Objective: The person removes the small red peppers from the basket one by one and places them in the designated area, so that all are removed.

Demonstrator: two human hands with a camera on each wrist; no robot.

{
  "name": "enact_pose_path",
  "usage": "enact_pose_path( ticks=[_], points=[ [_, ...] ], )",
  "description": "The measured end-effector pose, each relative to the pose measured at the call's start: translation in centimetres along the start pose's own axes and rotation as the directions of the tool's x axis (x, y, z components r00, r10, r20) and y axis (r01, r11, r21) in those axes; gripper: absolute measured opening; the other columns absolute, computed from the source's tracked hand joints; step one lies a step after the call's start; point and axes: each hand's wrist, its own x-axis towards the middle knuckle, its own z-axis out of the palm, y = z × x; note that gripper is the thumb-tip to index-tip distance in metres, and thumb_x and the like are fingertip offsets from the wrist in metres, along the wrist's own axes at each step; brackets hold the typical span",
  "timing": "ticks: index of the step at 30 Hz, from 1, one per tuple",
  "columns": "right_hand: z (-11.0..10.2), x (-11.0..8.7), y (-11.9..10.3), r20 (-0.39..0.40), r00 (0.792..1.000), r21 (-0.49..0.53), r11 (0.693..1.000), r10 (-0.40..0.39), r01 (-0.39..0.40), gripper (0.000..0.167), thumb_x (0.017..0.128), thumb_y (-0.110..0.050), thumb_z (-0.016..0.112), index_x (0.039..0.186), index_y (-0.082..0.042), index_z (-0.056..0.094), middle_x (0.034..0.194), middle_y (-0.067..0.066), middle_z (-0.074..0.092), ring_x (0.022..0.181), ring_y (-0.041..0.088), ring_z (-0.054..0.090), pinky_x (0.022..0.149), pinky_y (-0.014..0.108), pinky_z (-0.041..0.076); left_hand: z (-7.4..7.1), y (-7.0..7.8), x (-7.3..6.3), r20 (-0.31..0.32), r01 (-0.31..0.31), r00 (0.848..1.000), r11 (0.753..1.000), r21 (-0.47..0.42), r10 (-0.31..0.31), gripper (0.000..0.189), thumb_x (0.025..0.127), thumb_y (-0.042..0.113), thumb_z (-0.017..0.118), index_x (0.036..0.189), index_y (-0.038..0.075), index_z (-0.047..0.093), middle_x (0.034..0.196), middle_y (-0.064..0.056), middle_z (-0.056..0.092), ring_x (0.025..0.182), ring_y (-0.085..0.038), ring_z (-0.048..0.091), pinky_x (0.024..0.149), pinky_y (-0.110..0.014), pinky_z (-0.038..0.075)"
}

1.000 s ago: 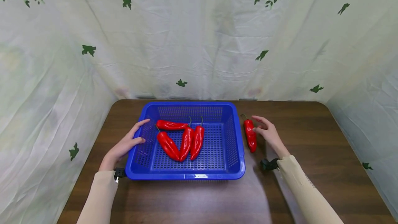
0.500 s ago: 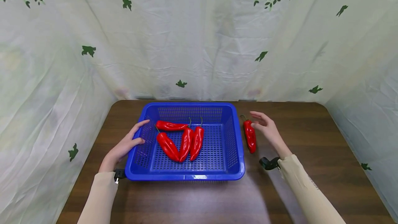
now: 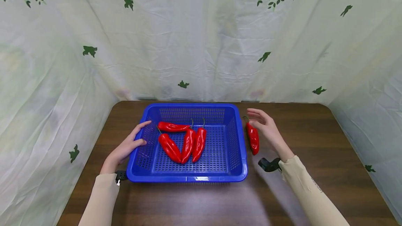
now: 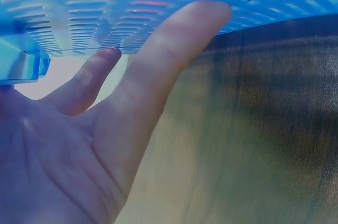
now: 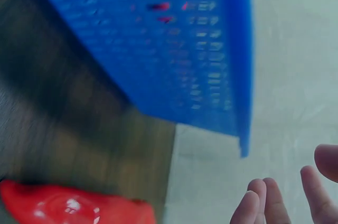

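A blue perforated plastic basket [image 3: 216, 176] stands on the table. Inside lie several shiny long red peppers [image 3: 169, 147] with thin green stems. At the basket's left rim, my left hand [image 3: 124, 147] rests with index finger and thumb stretched across it. The left wrist view shows this thumb [image 4: 179, 44] straight against the slotted wall. One more red pepper [image 3: 253, 140] lies on the table just right of the basket. Over its stem end hovers my right hand [image 3: 267, 128], fingers loosely bent and nothing in them. In the right wrist view, this pepper [image 5: 79, 205] lies apart from the fingertips.
The brown wooden table [image 3: 320, 156] extends in front and to the right. White leaf-printed curtains [image 3: 201, 44] close off the back and both sides. A black wrist camera [image 3: 269, 164] hangs below my right wrist, and another [image 3: 120, 175] touches near the basket's front left corner.
My right hand has moved up and left from beside the loose pepper to over its stem end. The left hand, basket and peppers stay put.
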Motion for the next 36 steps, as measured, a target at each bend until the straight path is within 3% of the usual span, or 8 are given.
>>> enact_pose_path(
  ticks=[5,11,15,22,29,36],
  points=[
    [0.9,0.0,-1.1,0.027,1.000,0.009,1.000,-0.011,0.011,0.045,0.095,-0.004,0.051,0.138,0.004,0.042,0.134,0.024,0.048,0.110,0.021,0.055,0.094,0.036,0.045,0.0,0.0,0.0,-0.006,0.004,1.000,1.000,0.005,-0.004,0.066,0.095,0.004,0.045,0.152,0.025,0.019,0.154,-0.021,0.006,0.121,-0.053,0.035,0.081,-0.050,0.051],
    [1.7,0.1,-1.9,0.061,0.998,0.026,1.000,-0.010,0.009,0.043,0.096,-0.002,0.050,0.138,0.003,0.042,0.131,0.028,0.049,0.111,0.040,0.053,0.090,0.044,0.046,0.1,0.0,0.0,-0.015,0.008,1.000,1.000,0.011,-0.008,0.066,0.095,0.004,0.045,0.152,0.025,0.019,0.154,-0.021,0.005,0.122,-0.052,0.035,0.082,-0.050,0.051],
    [2.0,0.1,-2.3,0.092,0.996,0.036,0.999,0.014,-0.017,0.041,0.097,-0.004,0.049,0.137,0.002,0.044,0.130,0.028,0.050,0.109,0.042,0.055,0.091,0.050,0.046,0.1,0.0,0.1,-0.018,0.013,1.000,1.000,0.013,-0.013,0.066,0.095,0.005,0.045,0.152,0.026,0.019,0.154,-0.020,0.005,0.122,-0.053,0.035,0.081,-0.051,0.051],
    [2.5,0.3,-2.8,0.164,0.985,0.059,0.997,0.047,-0.057,0.037,0.098,-0.007,0.048,0.134,0.003,0.046,0.128,0.031,0.049,0.108,0.041,0.056,0.088,0.043,0.049,0.1,0.0,0.1,-0.020,0.011,1.000,1.000,0.010,-0.010,0.066,0.095,0.004,0.045,0.152,0.026,0.020,0.154,-0.020,0.005,0.121,-0.052,0.036,0.081,-0.051,0.051],
    [3.3,0.7,-3.3,0.225,0.973,0.081,0.994,0.058,-0.078,0.039,0.098,-0.009,0.049,0.133,0.006,0.045,0.126,0.030,0.051,0.109,0.044,0.056,0.088,0.044,0.049,0.1,0.0,0.1,-0.020,0.013,1.000,1.000,-0.008,-0.013,0.068,0.093,0.002,0.045,0.151,0.026,0.020,0.152,-0.021,0.009,0.116,-0.048,0.041,0.078,-0.046,0.052],
    [4.6,1.2,-3.7,0.242,0.965,0.078,0.990,0.098,-0.120,0.038,0.098,-0.007,0.049,0.134,0.003,0.045,0.120,0.024,0.055,0.101,0.030,0.063,0.087,0.044,0.050,0.1,0.0,0.1,-0.021,0.010,1.000,1.000,-0.003,-0.010,0.068,0.093,0.002,0.045,0.151,0.025,0.020,0.152,-0.021,0.009,0.116,-0.048,0.040,0.078,-0.045,0.052]
  ],
)
